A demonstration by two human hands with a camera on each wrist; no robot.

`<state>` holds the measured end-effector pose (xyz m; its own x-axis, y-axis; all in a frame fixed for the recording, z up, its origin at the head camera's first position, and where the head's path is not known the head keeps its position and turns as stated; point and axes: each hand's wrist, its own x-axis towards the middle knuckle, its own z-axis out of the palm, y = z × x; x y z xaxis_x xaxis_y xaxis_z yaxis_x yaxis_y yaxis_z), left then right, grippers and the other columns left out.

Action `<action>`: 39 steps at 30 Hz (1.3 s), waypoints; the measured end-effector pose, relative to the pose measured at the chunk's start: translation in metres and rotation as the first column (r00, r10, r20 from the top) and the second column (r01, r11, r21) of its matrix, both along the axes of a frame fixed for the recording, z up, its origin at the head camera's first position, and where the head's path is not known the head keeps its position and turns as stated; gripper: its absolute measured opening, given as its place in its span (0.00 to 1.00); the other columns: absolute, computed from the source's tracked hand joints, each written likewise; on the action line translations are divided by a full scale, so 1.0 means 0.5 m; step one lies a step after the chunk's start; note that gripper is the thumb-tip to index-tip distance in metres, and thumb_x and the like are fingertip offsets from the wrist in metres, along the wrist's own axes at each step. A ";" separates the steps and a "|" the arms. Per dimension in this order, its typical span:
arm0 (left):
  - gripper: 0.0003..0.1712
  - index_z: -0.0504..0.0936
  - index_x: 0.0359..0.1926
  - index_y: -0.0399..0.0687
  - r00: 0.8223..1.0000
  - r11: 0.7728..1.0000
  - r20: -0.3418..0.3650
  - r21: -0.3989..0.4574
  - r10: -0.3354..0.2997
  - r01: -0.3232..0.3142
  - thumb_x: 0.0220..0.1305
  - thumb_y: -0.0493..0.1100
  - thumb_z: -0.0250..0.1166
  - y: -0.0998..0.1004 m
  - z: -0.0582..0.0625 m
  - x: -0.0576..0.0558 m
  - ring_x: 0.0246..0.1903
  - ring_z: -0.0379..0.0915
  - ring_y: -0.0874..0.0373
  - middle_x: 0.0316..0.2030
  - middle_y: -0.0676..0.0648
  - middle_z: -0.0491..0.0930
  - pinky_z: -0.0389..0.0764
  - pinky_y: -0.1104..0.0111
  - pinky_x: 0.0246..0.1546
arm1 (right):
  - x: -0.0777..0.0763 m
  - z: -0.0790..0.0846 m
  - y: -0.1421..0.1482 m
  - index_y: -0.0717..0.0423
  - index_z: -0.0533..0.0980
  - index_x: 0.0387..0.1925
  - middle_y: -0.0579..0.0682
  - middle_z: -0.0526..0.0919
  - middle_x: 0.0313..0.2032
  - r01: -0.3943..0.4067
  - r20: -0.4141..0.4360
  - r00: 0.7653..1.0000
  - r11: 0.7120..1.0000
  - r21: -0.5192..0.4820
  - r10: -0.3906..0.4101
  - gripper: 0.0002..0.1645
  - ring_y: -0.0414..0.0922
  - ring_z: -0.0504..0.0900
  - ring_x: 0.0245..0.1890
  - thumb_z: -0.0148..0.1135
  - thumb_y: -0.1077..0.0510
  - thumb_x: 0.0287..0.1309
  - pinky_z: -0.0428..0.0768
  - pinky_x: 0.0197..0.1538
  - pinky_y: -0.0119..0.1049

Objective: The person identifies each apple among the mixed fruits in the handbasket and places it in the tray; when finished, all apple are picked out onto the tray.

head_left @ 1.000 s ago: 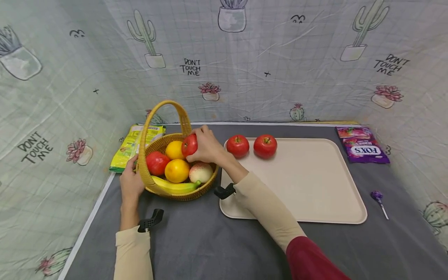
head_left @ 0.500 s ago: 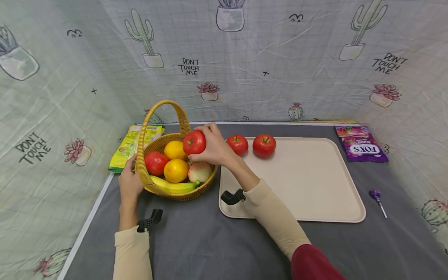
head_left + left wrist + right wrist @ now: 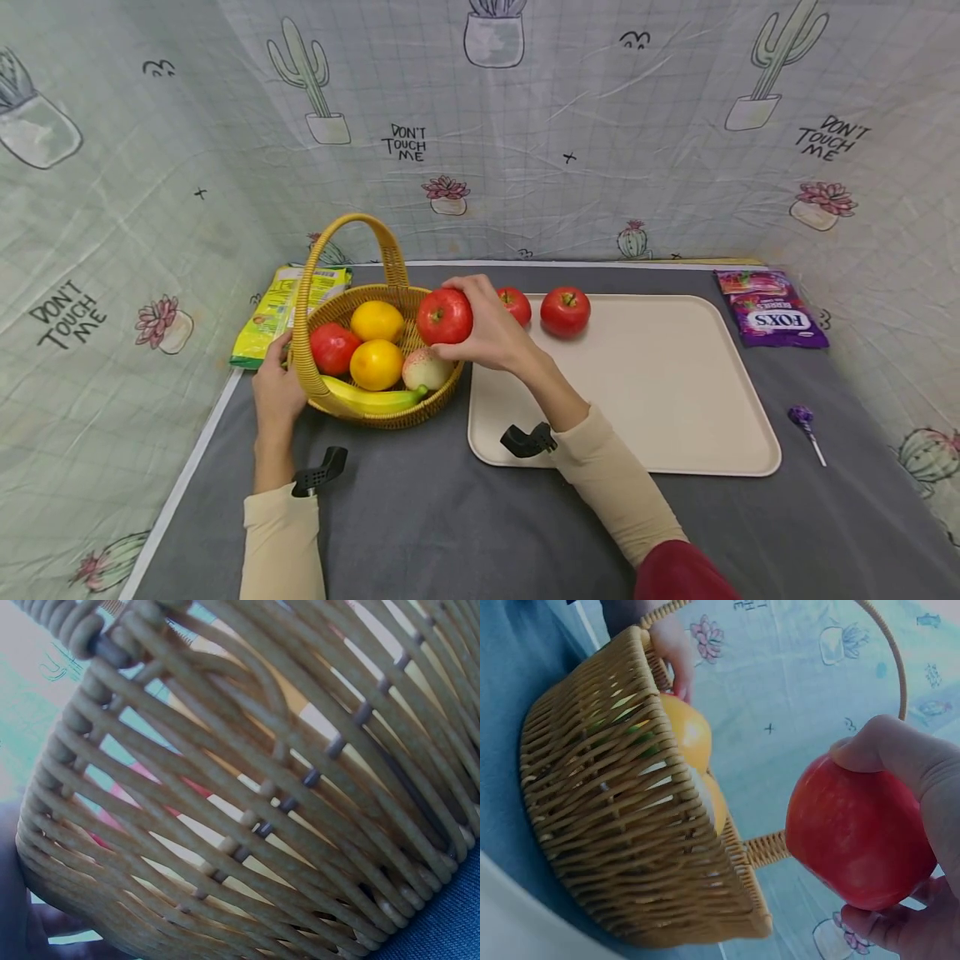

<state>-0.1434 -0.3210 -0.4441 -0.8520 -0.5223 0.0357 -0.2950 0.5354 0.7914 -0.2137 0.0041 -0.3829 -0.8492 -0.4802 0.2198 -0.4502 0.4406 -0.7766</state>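
A red apple (image 3: 444, 317) is gripped in my right hand (image 3: 493, 329), held above the right rim of the yellow wicker basket (image 3: 397, 421). In the right wrist view thumb and fingers wrap the apple (image 3: 859, 832), clear of the basket (image 3: 637, 847). My left hand (image 3: 277, 396) grips the basket's left rim; its fingers are partly hidden behind the handle (image 3: 303, 333). Inside the basket lie a red fruit (image 3: 333, 348), two orange fruits (image 3: 377, 364), a pale peach (image 3: 424, 369) and a banana (image 3: 371, 398). The left wrist view is mostly woven basket side.
A beige tray (image 3: 645, 392) lies right of the basket. Two red apples, one (image 3: 566, 312) fully visible, sit by its back left edge. A yellow-green packet (image 3: 262, 329) lies behind the basket. At far right are a purple packet (image 3: 772, 310) and a lollipop (image 3: 802, 417).
My right hand has lifted the apple from among the basket's fruit and carried it rightward to above the rim. The left hand has stayed at the basket's left side.
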 end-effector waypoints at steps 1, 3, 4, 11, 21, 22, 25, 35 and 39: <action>0.32 0.64 0.75 0.53 1.000 1.000 0.001 0.000 0.000 0.000 0.76 0.57 0.47 0.000 0.000 0.000 0.61 0.72 0.36 0.63 0.31 0.75 0.72 0.43 0.59 | 0.002 -0.002 0.006 0.47 0.66 0.65 0.51 0.67 0.62 0.003 -0.009 1.000 1.000 -0.004 -0.003 0.47 0.48 0.74 0.57 0.76 0.44 0.42 0.81 0.56 0.47; 0.32 0.64 0.75 0.53 1.000 1.000 -0.001 0.000 -0.002 0.002 0.76 0.57 0.46 0.001 -0.001 -0.001 0.61 0.72 0.36 0.63 0.31 0.75 0.72 0.43 0.59 | 0.007 -0.004 0.018 0.47 0.66 0.64 0.51 0.67 0.62 0.011 -0.021 1.000 1.000 -0.017 -0.012 0.48 0.47 0.74 0.57 0.76 0.44 0.41 0.81 0.55 0.47; 0.32 0.64 0.75 0.53 1.000 1.000 -0.002 0.000 -0.003 0.003 0.76 0.57 0.46 0.001 -0.001 -0.001 0.60 0.72 0.36 0.63 0.31 0.75 0.72 0.44 0.59 | 0.008 -0.006 0.025 0.48 0.66 0.64 0.51 0.67 0.61 0.019 -0.028 0.999 1.000 -0.022 -0.019 0.48 0.47 0.74 0.57 0.77 0.44 0.41 0.82 0.55 0.47; 0.32 0.65 0.75 0.53 1.000 1.000 -0.024 -0.009 -0.006 0.005 0.76 0.57 0.47 -0.002 -0.002 0.002 0.61 0.72 0.36 0.62 0.30 0.76 0.72 0.44 0.58 | 0.013 -0.019 0.067 0.48 0.67 0.65 0.52 0.68 0.60 0.058 -0.061 0.996 0.997 -0.056 -0.061 0.48 0.48 0.75 0.58 0.78 0.48 0.41 0.82 0.55 0.49; 0.31 0.65 0.75 0.53 0.999 1.000 -0.032 -0.010 -0.011 0.011 0.76 0.57 0.46 -0.007 -0.006 0.002 0.60 0.72 0.36 0.61 0.30 0.77 0.71 0.43 0.58 | -0.006 -0.030 0.123 0.52 0.67 0.67 0.55 0.69 0.62 0.145 -0.120 0.980 0.984 -0.100 -0.157 0.48 0.51 0.73 0.60 0.79 0.50 0.43 0.79 0.58 0.53; 0.32 0.65 0.75 0.53 1.000 1.000 -0.030 -0.008 -0.011 0.010 0.76 0.57 0.46 -0.007 -0.006 0.002 0.60 0.72 0.36 0.61 0.30 0.76 0.71 0.43 0.59 | -0.008 -0.030 0.129 0.51 0.67 0.67 0.55 0.69 0.62 0.160 -0.123 0.977 0.982 -0.100 -0.172 0.48 0.51 0.73 0.60 0.78 0.50 0.43 0.79 0.58 0.53; 0.32 0.64 0.75 0.54 1.000 1.000 -0.021 0.000 -0.008 0.008 0.76 0.57 0.46 -0.006 -0.006 0.003 0.61 0.71 0.36 0.62 0.30 0.76 0.71 0.43 0.60 | -0.017 -0.031 0.150 0.51 0.68 0.66 0.56 0.69 0.62 0.209 -0.130 0.966 0.972 -0.110 -0.222 0.47 0.52 0.72 0.60 0.78 0.51 0.43 0.79 0.59 0.54; 0.32 0.64 0.75 0.55 1.000 1.000 -0.010 0.011 -0.001 0.001 0.75 0.58 0.47 -0.004 -0.006 0.002 0.62 0.71 0.36 0.63 0.31 0.75 0.71 0.42 0.61 | -0.048 -0.032 0.223 0.53 0.67 0.67 0.57 0.68 0.61 0.341 -0.056 0.934 0.929 -0.142 -0.352 0.47 0.55 0.72 0.62 0.77 0.53 0.45 0.76 0.62 0.58; 0.33 0.64 0.75 0.56 1.000 1.000 -0.001 0.007 0.003 -0.003 0.75 0.59 0.46 -0.004 -0.007 0.001 0.62 0.71 0.36 0.63 0.31 0.75 0.71 0.43 0.60 | -0.056 -0.030 0.251 0.52 0.65 0.69 0.58 0.67 0.62 0.392 -0.025 0.916 0.908 -0.148 -0.400 0.47 0.55 0.70 0.63 0.76 0.54 0.47 0.75 0.62 0.59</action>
<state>-0.1432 -0.3232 -0.4478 -0.8506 -0.5248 0.0329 -0.2956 0.5288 0.7956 -0.2417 0.1295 -0.3979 -0.9485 -0.0689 0.3092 -0.3030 0.4823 -0.8220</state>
